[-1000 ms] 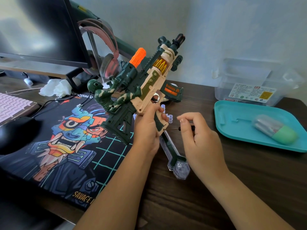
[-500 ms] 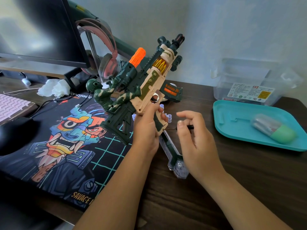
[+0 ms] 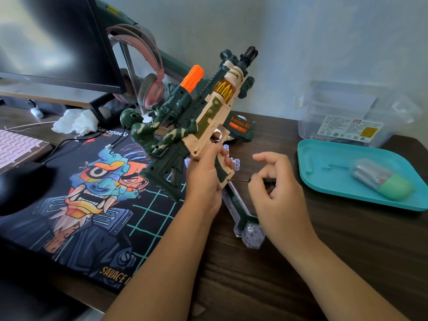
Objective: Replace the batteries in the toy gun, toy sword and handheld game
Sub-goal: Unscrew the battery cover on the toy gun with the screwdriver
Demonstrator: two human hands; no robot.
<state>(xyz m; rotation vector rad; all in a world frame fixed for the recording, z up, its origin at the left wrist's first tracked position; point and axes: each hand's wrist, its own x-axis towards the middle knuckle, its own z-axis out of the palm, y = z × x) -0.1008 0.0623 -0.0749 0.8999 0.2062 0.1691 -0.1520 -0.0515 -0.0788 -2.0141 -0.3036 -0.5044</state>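
Head view. The toy gun [image 3: 196, 117] is held clear of the table [image 3: 347, 239], tilted with its muzzle up toward the far wall and its stock down over the printed desk mat [image 3: 97, 205]. The left hand [image 3: 205, 179] is wrapped around the pistol handle, its grip closed firmly on the toy gun. A small screwdriver [image 3: 240, 180] is pinched between thumb and fingertips of the right hand [image 3: 275, 193]; that grip is closed on the tool, with the index finger raised and curled. The shaft is held level, and its tip is set against the base of the pistol handle.

The toy sword [image 3: 243, 216], of clear plastic with a dark green core, is laid flat on the table directly beneath both hands, just beside the right edge of the desk mat. A teal tray [image 3: 324, 181] is placed toward the right edge of the table, and a capsule-shaped item [image 3: 382, 179] with a clear end and a green end is lying in it. A clear lidded storage box [image 3: 347, 117] is stood behind the tray, near the far right corner. A monitor [image 3: 53, 42], pink headphones [image 3: 148, 89] and crumpled tissue [image 3: 74, 122] are noted along the far left edge, with a black mouse [image 3: 23, 186] at the left. The handheld game cannot be identified with certainty.
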